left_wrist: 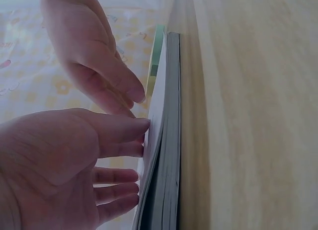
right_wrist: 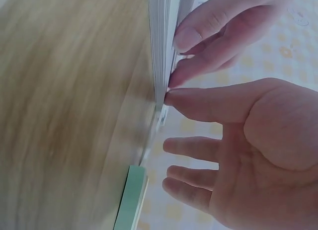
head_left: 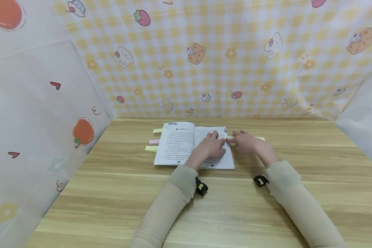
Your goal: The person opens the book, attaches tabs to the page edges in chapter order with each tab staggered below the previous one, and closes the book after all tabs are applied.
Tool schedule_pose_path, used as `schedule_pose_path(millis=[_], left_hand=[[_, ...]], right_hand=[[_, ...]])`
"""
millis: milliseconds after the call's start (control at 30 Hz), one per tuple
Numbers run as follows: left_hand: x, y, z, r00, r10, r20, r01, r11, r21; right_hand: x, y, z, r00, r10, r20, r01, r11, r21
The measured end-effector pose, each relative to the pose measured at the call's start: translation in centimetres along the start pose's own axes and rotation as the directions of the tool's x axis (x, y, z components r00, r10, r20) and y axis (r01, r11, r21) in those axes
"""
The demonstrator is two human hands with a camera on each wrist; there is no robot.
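Closest to me, two beige sleeves [head_left: 165, 206] reach forward over a wood-grain table [head_left: 226, 213], each with a black device [head_left: 201, 187] strapped at the wrist. Ahead of them a printed book [head_left: 177, 146] lies spread on the table, two pages showing, their lines too small to read. The left hand [head_left: 208, 146] rests across the right-hand page; its grip is loose, fingers extended with their tips on the paper, closed round nothing. The right hand [head_left: 246, 143] is just beside the book's right edge. Its grip is also relaxed, fingers stretched out and apart, the thumb touching the edge of the pages; whether anything thin sits under that thumb, I cannot tell. The two hands' fingertips nearly meet there.

From the book's left edge stick out a pink tab [head_left: 154, 141] and two yellow tabs [head_left: 150, 148], one nearer and one farther. A pale yellow strip [head_left: 260, 138] shows beyond the right hand, and the right wrist view has a green strip [right_wrist: 130, 197] on the table, apart from the book. Behind everything hangs a yellow-checked cloth [head_left: 217, 79] printed with bears, strawberries and flowers.
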State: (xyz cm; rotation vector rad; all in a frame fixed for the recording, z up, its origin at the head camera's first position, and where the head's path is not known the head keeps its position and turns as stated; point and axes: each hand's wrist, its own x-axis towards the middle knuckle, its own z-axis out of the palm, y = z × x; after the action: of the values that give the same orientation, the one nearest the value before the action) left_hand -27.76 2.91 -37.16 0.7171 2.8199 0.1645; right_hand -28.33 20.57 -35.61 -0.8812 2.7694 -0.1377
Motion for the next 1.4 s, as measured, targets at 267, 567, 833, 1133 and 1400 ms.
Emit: schedule_pose_path(millis=[267,567,833,1133,1400], left_hand=[[-0.3,-0.2,-0.2,1.000,0.024,-0.005,-0.024,0.999,-0.028],[-1.0,-0.8,-0.8,1.000,0.022,-0.015,-0.023,0.993,-0.119],[-1.4,-0.8,-1.2,0.998,0.019,-0.059,-0.025,0.994,-0.108],[-1.9,-0.4,-1.6,0.987,0.015,-0.163,-0.029,0.996,-0.086],[-2.7,-0.5,-1.7,0.981,0.005,-0.196,-0.018,0.998,-0.065]], right_hand=[[-0.3,-0.4,-0.2,0.999,0.054,-0.010,-0.053,0.997,0.054],[-0.7,-1.3,-0.7,0.997,0.033,-0.066,-0.028,0.996,0.081],[-1.0,-1.6,-1.1,0.994,0.028,-0.110,-0.012,0.990,0.138],[-1.3,-1.8,-1.3,0.981,0.046,-0.188,-0.006,0.978,0.208],[-2.2,-1.7,-0.8,0.963,0.040,-0.265,0.014,0.980,0.201]])
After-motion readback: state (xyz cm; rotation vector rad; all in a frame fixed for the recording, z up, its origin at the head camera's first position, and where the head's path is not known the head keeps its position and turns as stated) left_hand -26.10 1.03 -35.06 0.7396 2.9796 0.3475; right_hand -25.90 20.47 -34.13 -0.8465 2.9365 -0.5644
